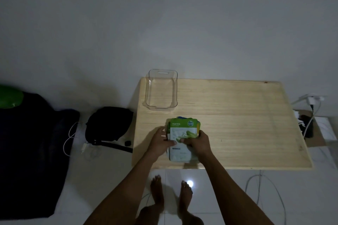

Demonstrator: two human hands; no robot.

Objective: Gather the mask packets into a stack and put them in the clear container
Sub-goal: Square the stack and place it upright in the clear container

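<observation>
Squaring the packets [182, 139] between both hands near the front edge of the table [237, 124] — left hand [161, 143] closed on the left edge, right hand [196, 142] on the right, thumbs over the top Aloe Vera sachet. Lying straight ahead and slightly left, nearer the left hand: the container [161, 90], long axis running away like the stack's. Glossy, slippery foil, coloured corners fanned at the far end — against rigid clear plastic, rounded corners, handle slots.

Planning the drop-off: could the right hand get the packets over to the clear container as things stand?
Probably yes. The clear container sits open and empty just beyond the packets, with bare table between; the right hand already grips them.
</observation>
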